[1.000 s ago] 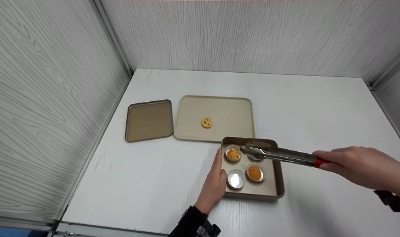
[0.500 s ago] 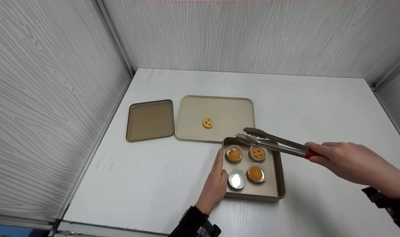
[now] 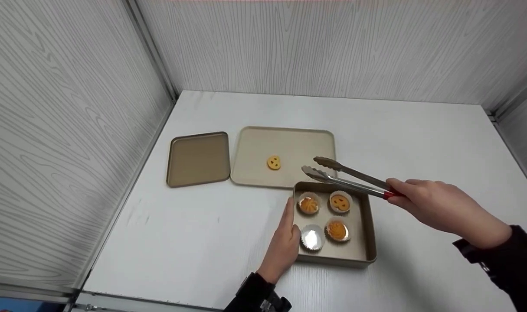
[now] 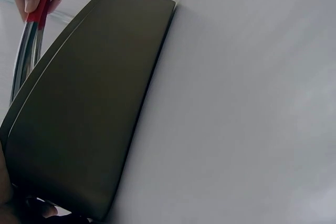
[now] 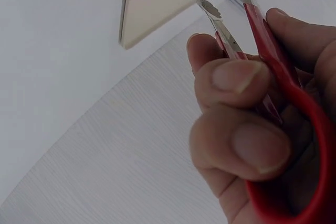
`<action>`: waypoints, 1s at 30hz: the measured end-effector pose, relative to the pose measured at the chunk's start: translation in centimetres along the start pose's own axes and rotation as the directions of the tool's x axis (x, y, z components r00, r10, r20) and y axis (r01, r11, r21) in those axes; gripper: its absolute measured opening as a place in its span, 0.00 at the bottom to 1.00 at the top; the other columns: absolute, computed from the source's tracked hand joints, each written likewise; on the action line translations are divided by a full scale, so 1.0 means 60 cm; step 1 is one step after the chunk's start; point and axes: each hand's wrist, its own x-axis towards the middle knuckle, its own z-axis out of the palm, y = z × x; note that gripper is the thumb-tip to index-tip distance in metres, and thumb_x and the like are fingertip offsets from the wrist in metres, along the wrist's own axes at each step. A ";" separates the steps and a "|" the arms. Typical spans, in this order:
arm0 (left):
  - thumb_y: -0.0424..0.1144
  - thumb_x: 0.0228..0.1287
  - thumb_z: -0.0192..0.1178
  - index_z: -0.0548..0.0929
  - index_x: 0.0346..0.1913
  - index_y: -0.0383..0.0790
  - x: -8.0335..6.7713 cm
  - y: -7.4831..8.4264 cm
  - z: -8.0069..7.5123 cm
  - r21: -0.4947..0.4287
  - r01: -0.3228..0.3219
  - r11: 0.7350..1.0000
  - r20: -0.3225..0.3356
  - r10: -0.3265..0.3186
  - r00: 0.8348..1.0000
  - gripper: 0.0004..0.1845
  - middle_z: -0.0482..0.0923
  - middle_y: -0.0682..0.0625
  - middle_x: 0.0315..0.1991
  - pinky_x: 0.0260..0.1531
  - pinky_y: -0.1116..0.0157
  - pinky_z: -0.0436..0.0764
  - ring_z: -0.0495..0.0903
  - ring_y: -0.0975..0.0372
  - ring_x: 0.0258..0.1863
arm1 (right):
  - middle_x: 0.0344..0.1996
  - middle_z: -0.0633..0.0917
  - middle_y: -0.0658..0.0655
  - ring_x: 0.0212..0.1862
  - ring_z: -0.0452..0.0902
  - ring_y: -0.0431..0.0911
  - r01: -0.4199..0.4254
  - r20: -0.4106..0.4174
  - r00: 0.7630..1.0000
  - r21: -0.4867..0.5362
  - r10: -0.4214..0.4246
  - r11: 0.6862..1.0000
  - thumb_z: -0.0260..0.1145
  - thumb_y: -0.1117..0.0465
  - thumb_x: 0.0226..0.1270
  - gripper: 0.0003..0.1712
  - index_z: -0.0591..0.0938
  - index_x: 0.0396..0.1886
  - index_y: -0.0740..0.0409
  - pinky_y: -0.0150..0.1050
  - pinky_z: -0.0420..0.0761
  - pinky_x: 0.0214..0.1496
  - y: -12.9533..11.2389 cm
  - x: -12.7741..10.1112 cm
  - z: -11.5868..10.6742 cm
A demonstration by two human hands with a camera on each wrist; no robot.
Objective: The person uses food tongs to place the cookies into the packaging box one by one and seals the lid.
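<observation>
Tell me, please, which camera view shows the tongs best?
The head view: the tongs show whole, tips apart, held by the right hand. The right wrist view shows only the red handle close up; the left wrist view shows a sliver beside the pan.

Even bright overhead light, soft shadows; wrist views dimmer (close-ups blurred).

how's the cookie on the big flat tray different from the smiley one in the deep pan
The cookie on the flat tray lies bare and alone on the flat tray; the smiley cookie in the pan sits in a paper cup, among three other cups in the deep pan. The open tongs in the right hand hover between the two, touching neither. The left hand rests against the pan. Both are round, orange-yellow, with face marks.
</observation>
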 end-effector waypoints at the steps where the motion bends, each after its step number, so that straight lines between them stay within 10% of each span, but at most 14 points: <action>1: 0.28 0.76 0.39 0.42 0.83 0.37 0.000 0.000 0.000 0.001 -0.003 1.000 -0.002 0.003 1.000 0.36 0.43 0.43 0.83 0.80 0.55 0.48 0.45 0.56 0.81 | 0.20 0.66 0.39 0.21 0.58 0.35 -0.010 0.016 1.000 0.008 0.010 1.000 0.68 0.58 0.72 0.10 0.73 0.36 0.48 0.30 0.60 0.20 -0.001 0.004 0.002; 30: 0.29 0.76 0.39 0.42 0.83 0.38 0.000 0.003 0.000 -0.006 0.023 1.000 0.002 -0.023 1.000 0.36 0.42 0.45 0.84 0.80 0.53 0.47 0.45 0.56 0.82 | 0.18 0.71 0.48 0.19 0.66 0.44 -0.012 0.071 0.997 0.050 0.008 0.999 0.67 0.57 0.73 0.11 0.75 0.34 0.55 0.39 0.67 0.18 -0.019 0.121 0.085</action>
